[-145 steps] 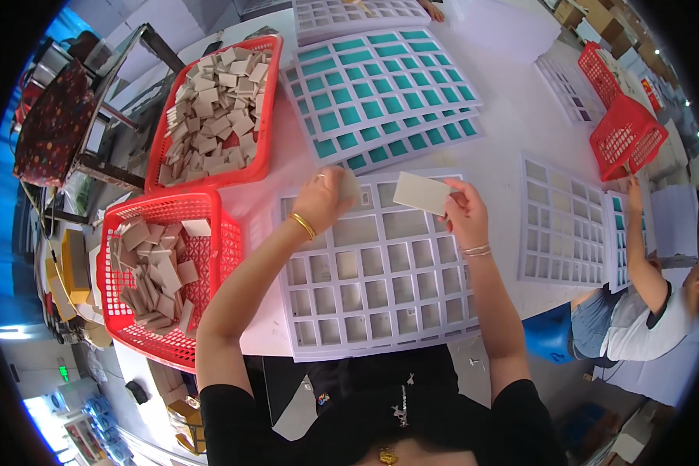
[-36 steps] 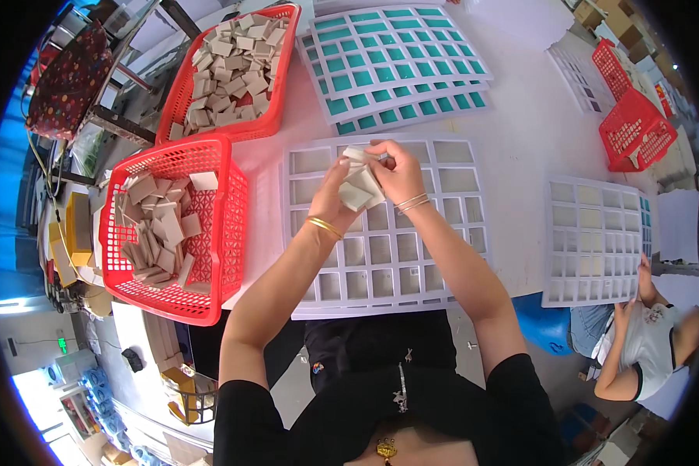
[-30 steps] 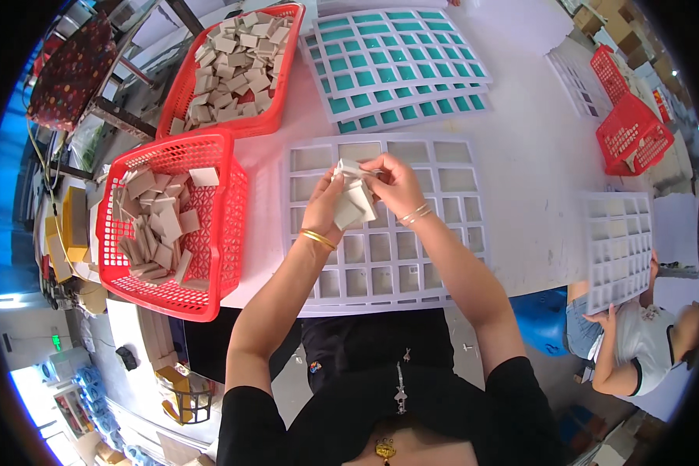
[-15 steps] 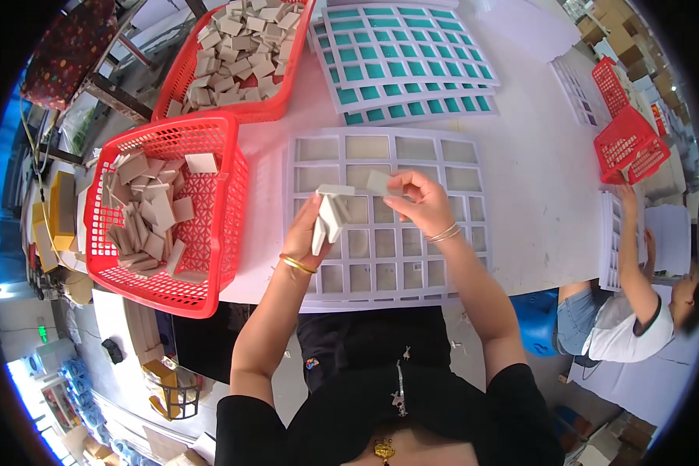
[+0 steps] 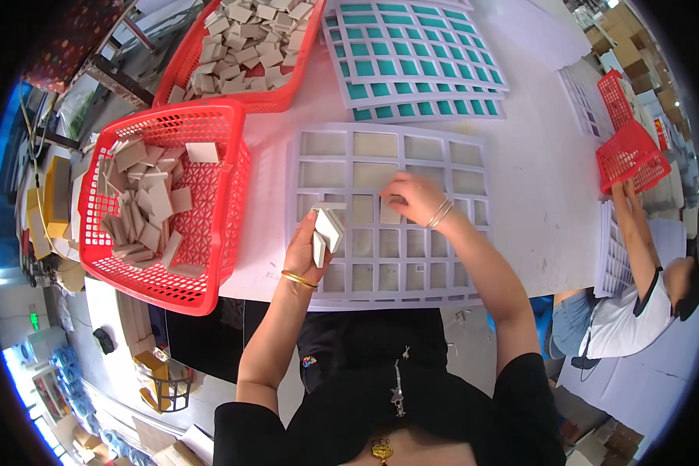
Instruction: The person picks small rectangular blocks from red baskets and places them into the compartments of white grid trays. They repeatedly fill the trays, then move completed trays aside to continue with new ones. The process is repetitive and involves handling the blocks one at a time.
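Right hand first: it was bent over the white grid tray, its fingertips on a pale tile in or just over a third-row compartment. I could not tell whether they were pinching it or had it loose beneath them. Just left of that tile, a creamy piece seemed to lie in its compartment, and two wider compartments above showed the same pale surface, so I judged those three done. Most other compartments looked greyer, without a tile that I could make out; by my reckoning plenty was left on this tray.

Over its left part, the left hand was gripping several spare tiles, fanned on edge between thumb and fingers. More supply stood to the left: a partly filled red basket, and behind it a fuller red basket. Teal-backed grids lay stacked beyond the tray.
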A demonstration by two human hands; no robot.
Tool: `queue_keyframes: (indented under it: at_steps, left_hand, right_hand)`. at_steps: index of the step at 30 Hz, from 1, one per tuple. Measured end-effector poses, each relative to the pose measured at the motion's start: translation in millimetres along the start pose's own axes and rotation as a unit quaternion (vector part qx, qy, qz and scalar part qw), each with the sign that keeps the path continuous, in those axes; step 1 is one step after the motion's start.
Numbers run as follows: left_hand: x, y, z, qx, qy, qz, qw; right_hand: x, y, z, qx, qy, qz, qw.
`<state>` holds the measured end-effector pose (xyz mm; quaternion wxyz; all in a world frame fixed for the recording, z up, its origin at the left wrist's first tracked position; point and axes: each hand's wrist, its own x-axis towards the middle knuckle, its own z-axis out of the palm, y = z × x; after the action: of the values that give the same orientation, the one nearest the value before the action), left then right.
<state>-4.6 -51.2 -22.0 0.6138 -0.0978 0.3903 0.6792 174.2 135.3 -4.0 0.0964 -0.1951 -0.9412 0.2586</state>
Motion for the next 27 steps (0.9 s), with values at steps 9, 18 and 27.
queue_keyframes:
  at_steps: [9, 18, 27]
  left_hand:
    - [-5, -6, 7, 0.059, -0.001, 0.081, 0.995]
    - [-6, -14, 1, 0.039, 0.046, 0.118, 0.991]
    - [-16, 13, -17, 0.064, 0.029, 0.101, 0.992]
  right_hand:
    - [-7, -95, -11, 0.263, 0.100, 0.108, 0.953]
    - [-17, -108, 9, 0.453, 0.080, 0.151, 0.875]
    - [-28, -70, 23, 0.259, 0.031, 0.153, 0.953]
